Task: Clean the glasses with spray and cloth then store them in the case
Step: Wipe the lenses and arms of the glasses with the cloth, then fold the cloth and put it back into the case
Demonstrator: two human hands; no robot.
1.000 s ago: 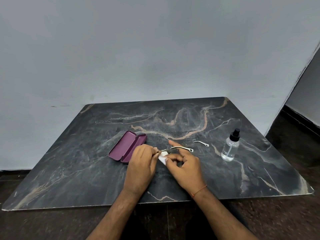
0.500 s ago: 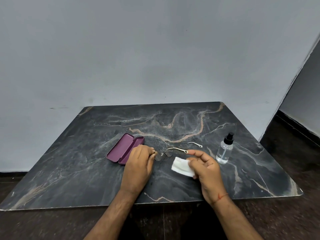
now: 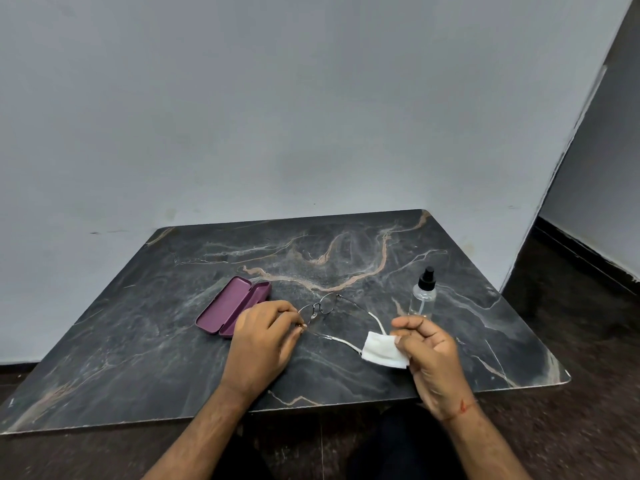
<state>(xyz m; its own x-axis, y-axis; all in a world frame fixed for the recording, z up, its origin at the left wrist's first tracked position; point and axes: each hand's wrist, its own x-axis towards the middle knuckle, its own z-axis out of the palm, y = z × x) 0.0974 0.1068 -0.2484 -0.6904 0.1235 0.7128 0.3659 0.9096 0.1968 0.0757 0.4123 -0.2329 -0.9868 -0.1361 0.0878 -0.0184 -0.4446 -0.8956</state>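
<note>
Farthest left, the purple case (image 3: 232,305) lies open on the dark marbled table (image 3: 138,341), its near end just beside the left hand (image 3: 261,344). That hand's fingers curl in and pinch the left edge of the thin wire-framed glasses (image 3: 320,308), which sit with their temples unfolded and reaching toward the near right. The white cloth (image 3: 382,349) is gripped between the thumb and curled fingers of the right hand (image 3: 431,355), covering the tip of the nearer temple. Behind that hand the clear spray bottle (image 3: 423,294) with a black nozzle stands upright. A plain grey wall rises behind the table, and dark floor shows at the right.
</note>
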